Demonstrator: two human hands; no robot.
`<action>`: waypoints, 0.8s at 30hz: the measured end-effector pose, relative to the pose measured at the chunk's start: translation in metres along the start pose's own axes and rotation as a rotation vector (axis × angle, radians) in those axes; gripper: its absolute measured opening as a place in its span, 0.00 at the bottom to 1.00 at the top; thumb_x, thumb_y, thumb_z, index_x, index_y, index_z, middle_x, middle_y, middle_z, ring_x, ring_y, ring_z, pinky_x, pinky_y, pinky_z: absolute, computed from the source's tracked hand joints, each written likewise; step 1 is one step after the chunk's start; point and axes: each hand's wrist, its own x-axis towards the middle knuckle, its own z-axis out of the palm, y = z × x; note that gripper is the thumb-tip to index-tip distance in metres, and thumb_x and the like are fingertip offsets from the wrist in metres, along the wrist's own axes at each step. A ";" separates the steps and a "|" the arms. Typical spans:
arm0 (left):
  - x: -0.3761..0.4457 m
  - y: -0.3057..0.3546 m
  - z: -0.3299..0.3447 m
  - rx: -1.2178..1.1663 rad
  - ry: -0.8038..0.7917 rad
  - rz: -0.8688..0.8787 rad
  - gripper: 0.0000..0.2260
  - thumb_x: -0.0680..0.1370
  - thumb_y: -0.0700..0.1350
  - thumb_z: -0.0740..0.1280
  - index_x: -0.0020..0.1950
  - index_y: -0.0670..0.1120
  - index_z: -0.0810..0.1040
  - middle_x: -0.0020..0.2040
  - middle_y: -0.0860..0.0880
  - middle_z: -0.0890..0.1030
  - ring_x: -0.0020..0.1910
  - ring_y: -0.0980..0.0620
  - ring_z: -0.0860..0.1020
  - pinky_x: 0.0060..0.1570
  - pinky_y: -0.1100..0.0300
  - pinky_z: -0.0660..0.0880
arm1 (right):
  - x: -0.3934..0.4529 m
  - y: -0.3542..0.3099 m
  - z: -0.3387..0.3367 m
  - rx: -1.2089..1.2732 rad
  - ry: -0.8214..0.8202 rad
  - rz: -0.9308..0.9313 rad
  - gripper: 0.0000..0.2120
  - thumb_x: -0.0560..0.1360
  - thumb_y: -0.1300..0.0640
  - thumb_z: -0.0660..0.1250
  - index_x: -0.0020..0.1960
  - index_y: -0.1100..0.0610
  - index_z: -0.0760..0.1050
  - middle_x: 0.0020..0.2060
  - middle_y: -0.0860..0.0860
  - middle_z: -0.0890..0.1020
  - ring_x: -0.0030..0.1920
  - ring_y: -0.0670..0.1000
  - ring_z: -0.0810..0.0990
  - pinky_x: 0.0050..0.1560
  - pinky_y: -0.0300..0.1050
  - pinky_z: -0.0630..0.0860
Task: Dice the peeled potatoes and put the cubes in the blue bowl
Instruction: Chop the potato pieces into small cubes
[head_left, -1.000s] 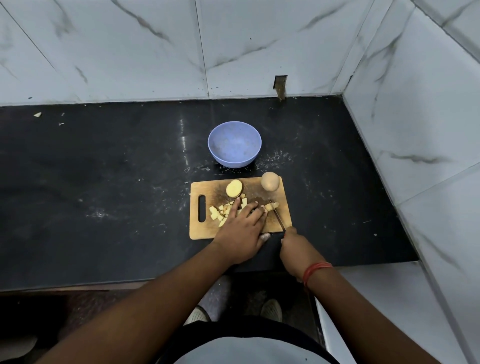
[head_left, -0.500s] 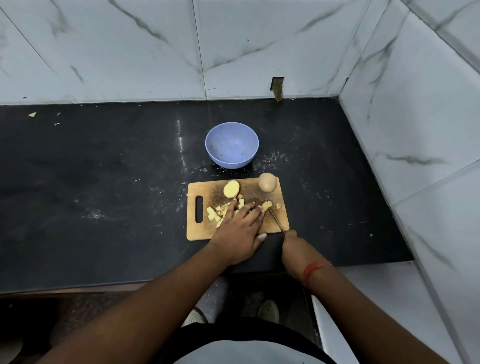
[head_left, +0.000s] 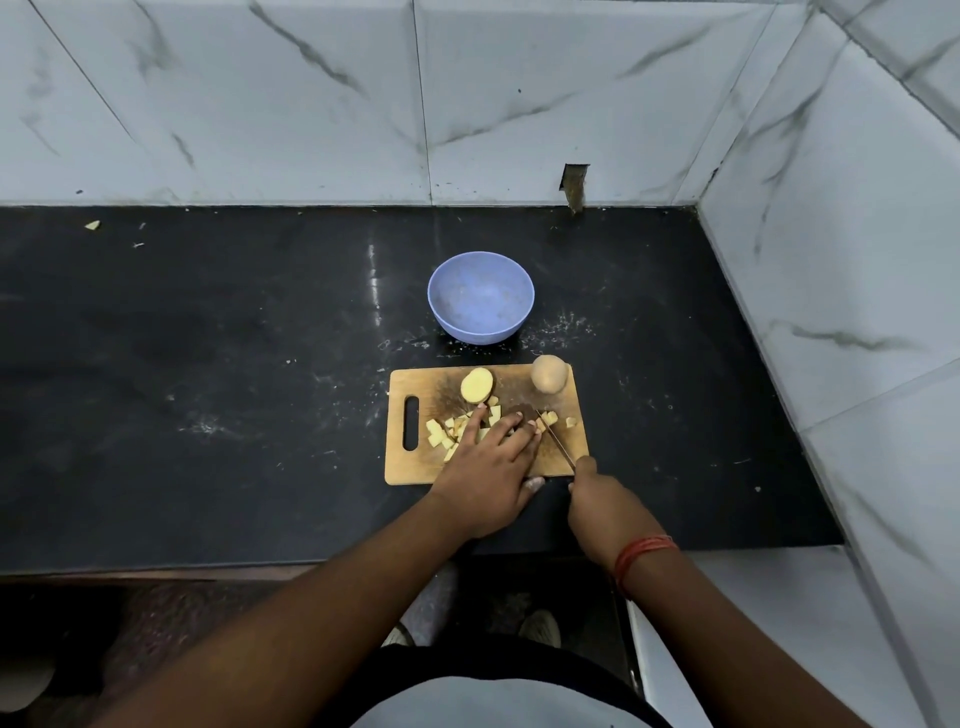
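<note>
A black countertop (head_left: 208, 389) carries the wooden cutting board (head_left: 421, 467), with the blue bowl (head_left: 480, 296) set empty just behind it, presumably for easy transfer. Potato pieces are steadied under the flat, straight-fingered left hand (head_left: 488, 467). A knife (head_left: 556, 439) is gripped by the right hand (head_left: 605, 501). A half potato (head_left: 476, 384) and a whole potato (head_left: 548, 373) await; cut cubes (head_left: 441, 436) lie on the board.

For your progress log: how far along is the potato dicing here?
Done: a pile of cubes lies on the cutting board. In hand: left hand steadies pieces, right hand grips the knife. Left: potato half, whole potato, filling the empty blue bowl.
</note>
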 end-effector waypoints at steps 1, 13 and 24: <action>0.000 0.000 0.000 0.000 0.001 0.000 0.29 0.83 0.60 0.52 0.77 0.43 0.68 0.74 0.48 0.71 0.76 0.45 0.63 0.76 0.35 0.52 | 0.000 0.000 0.000 -0.006 0.005 -0.002 0.07 0.81 0.61 0.51 0.58 0.58 0.63 0.46 0.58 0.80 0.45 0.58 0.81 0.42 0.51 0.76; 0.000 -0.001 0.001 -0.003 0.003 0.005 0.29 0.83 0.59 0.52 0.78 0.43 0.66 0.75 0.47 0.70 0.77 0.45 0.63 0.76 0.35 0.52 | 0.011 -0.005 -0.009 -0.068 -0.035 0.007 0.14 0.78 0.66 0.49 0.61 0.60 0.65 0.52 0.60 0.80 0.52 0.60 0.81 0.49 0.51 0.74; 0.001 0.000 -0.003 0.030 -0.038 -0.007 0.30 0.83 0.60 0.49 0.79 0.43 0.65 0.76 0.47 0.69 0.77 0.46 0.62 0.77 0.37 0.50 | 0.002 0.010 0.000 0.028 -0.154 0.035 0.12 0.79 0.63 0.53 0.63 0.60 0.63 0.50 0.59 0.80 0.49 0.57 0.81 0.48 0.49 0.74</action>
